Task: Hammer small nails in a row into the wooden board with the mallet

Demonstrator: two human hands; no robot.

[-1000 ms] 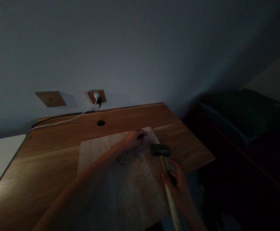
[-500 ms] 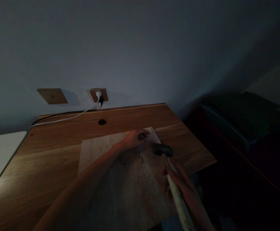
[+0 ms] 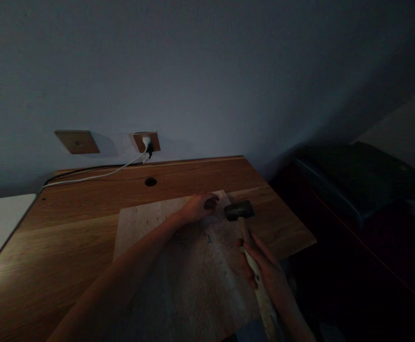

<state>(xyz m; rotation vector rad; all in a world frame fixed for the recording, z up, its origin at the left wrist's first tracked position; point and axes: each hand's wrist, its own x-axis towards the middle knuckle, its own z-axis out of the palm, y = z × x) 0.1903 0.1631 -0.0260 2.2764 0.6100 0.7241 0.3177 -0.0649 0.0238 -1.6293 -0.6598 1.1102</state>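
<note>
My right hand is wrapped round the pale handle of a hammer with a dark, blocky head. The head hangs near the far right edge of a light wooden board. My left hand rests at the board's far right corner, its fingers curled in a pinch. What the fingertips hold, if anything, is too small and dark to make out. Small metal pieces that look like screws or nails lie on the board, with another little cluster beside my left forearm.
The board lies on a wooden table against a wall. A white and a black cable run along the back to a wall socket. A round hole pierces the tabletop. At the left is a white surface; a dark bulky object stands at right.
The hammer head has shifted slightly up in the view and tilted a little. My left hand stays almost where it was at the board's corner.
</note>
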